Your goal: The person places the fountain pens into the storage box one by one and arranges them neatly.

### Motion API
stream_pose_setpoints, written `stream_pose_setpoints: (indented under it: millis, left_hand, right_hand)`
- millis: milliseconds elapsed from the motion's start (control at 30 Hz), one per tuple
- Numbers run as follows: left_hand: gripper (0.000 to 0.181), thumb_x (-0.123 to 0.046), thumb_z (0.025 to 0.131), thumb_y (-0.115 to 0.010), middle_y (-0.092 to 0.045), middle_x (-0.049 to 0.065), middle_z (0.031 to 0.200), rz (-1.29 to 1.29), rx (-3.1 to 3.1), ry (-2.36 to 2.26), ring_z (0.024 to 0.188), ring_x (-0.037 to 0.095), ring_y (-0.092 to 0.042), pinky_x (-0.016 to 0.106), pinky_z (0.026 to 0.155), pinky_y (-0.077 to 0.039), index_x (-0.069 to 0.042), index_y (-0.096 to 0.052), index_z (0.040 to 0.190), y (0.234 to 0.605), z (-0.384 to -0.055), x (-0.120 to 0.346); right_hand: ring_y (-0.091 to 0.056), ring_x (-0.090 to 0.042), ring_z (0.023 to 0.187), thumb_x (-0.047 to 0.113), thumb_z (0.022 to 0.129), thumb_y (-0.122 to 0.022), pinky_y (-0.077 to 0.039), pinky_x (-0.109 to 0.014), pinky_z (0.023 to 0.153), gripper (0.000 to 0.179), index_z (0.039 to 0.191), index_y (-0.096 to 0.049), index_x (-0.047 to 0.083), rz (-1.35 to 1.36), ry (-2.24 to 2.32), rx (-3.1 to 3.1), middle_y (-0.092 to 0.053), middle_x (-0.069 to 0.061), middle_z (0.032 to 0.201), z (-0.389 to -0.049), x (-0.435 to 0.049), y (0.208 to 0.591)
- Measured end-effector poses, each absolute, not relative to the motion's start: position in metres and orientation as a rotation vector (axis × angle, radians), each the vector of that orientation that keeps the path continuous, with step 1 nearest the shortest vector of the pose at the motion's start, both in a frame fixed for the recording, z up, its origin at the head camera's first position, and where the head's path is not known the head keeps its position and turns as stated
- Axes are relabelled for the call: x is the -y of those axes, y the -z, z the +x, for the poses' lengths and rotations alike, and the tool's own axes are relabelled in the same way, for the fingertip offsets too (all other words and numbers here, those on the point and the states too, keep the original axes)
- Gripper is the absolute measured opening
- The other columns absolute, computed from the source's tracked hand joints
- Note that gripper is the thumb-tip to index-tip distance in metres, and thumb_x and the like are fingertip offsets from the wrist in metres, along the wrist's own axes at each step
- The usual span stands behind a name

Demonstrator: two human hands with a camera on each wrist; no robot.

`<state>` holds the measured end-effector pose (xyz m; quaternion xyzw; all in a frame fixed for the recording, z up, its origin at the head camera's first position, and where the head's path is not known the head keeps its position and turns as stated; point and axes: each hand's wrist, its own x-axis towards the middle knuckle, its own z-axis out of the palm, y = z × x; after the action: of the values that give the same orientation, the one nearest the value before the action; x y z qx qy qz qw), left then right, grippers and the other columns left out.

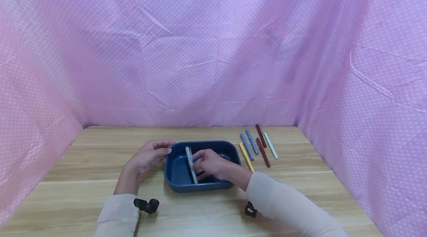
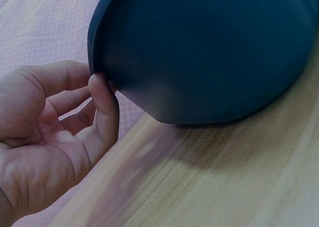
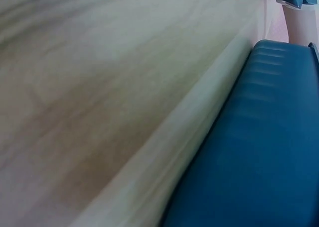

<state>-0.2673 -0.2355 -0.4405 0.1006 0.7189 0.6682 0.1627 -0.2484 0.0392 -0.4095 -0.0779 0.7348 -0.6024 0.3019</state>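
Our left hand (image 1: pixel 151 156) pinches the rim of the blue box (image 1: pixel 207 189) at its far-left corner, between thumb and forefinger. Our right hand (image 1: pixel 211 164) reaches inside the box, with fingers bent toward the silver pen (image 1: pixel 188 153); we cannot tell whether they pinch it. The silver pen lies inside the box, running from the far side toward the near side.

Caution: if our left pinch slackens while the right hand pushes, the box may slide. Uneven finger pressure may roll the silver pen out of line. A low sweep of our right sleeve (image 1: pixel 267 189) may knock the yellow pen (image 1: pixel 245 155) close beside it.

Farther right, we have two blue pens (image 1: pixel 247 147), two dark red pens (image 1: pixel 262 152) and one pale pen (image 1: pixel 271 146) on the wood-grained tabletop (image 1: pixel 66 192). Creased pink dotted cloth (image 1: pixel 200 63) encloses the back and sides.
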Motion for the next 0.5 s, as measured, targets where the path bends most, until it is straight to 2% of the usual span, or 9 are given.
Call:
stream_pose_setpoints:
  millis: [500]
  left_hand:
    - [0.048,-0.016,0.104,-0.062,-0.059,0.022,0.138,0.302,-2.036,-1.912,0.108,0.024,-0.065,0.036,0.091,-0.057,0.004,-0.050,0.146,0.438,-0.272,0.236]
  right_hand:
    - [-0.068,-0.022,0.082,-0.008,0.092,-0.065,-0.061,-0.046,0.078,0.029,0.120,-0.060,-0.001,-0.186,1.591,-1.950,-0.073,-0.016,0.096,-0.255,-0.023,0.410]
